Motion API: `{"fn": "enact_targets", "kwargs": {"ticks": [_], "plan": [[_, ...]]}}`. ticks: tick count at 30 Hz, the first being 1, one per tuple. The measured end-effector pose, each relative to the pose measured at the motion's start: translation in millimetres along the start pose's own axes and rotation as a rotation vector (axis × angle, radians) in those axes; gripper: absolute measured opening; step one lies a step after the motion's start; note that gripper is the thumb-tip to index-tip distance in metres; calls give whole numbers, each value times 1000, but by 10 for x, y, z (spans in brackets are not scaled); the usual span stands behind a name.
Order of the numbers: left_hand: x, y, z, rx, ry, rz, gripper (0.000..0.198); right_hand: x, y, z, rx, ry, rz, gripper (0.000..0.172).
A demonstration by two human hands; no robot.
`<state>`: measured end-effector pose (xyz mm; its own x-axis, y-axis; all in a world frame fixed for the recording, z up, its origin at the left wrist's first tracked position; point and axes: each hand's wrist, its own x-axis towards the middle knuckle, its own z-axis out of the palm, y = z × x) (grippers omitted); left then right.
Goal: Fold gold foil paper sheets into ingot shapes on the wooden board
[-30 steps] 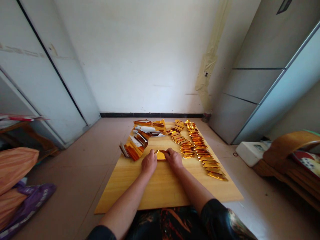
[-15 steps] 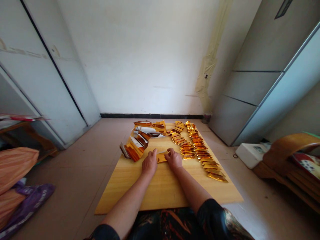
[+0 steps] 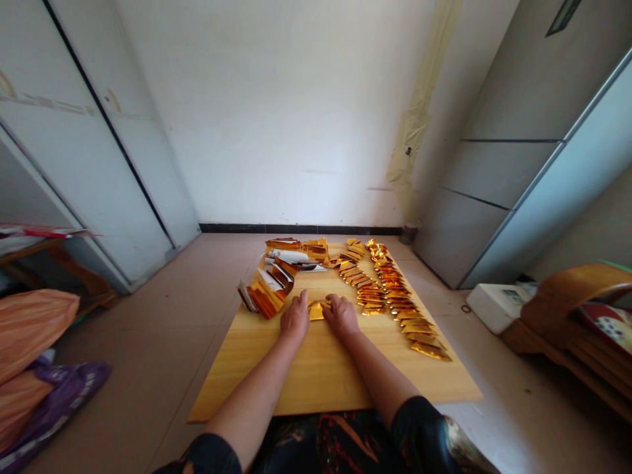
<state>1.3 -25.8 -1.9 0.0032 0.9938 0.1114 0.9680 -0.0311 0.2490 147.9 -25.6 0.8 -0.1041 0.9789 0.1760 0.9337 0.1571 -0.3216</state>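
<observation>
View: head camera, worn by the person (wide lens, walls bowing at the edges)
Faces: forward and down, toward the far wall [image 3: 276, 118]
Nearness: close above the left hand [image 3: 295, 317], right hand [image 3: 340, 316] and wooden board [image 3: 326, 375]

Wooden board [image 3: 336, 388] on tile floor [image 3: 148, 316]. Back wall [image 3: 276, 118] has black skirting [image 3: 296, 229] and a peeling beige strip [image 3: 415, 125]. Left: white wardrobe doors [image 3: 99, 151], orange bag [image 3: 29, 336] against purple bag [image 3: 59, 401]. Right: grey cabinet [image 3: 508, 171], white box [image 3: 496, 307] just beside bentwood chair [image 3: 567, 289] with patterned cushion [image 3: 609, 326].
</observation>
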Motion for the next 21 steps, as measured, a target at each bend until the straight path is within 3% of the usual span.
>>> {"fn": "enact_targets", "kwargs": {"ticks": [9,17,21], "plan": [[-10,62,-33,92,1,-53,39,17,1,23,-82,-29,-36,18],[-30,121,-94,160,-17,-81,39,26,4,47,-105,-55,-45,21],[-43,133,-97,189,-18,-57,38,2,29,66,-59,-15,-46,31]]}}
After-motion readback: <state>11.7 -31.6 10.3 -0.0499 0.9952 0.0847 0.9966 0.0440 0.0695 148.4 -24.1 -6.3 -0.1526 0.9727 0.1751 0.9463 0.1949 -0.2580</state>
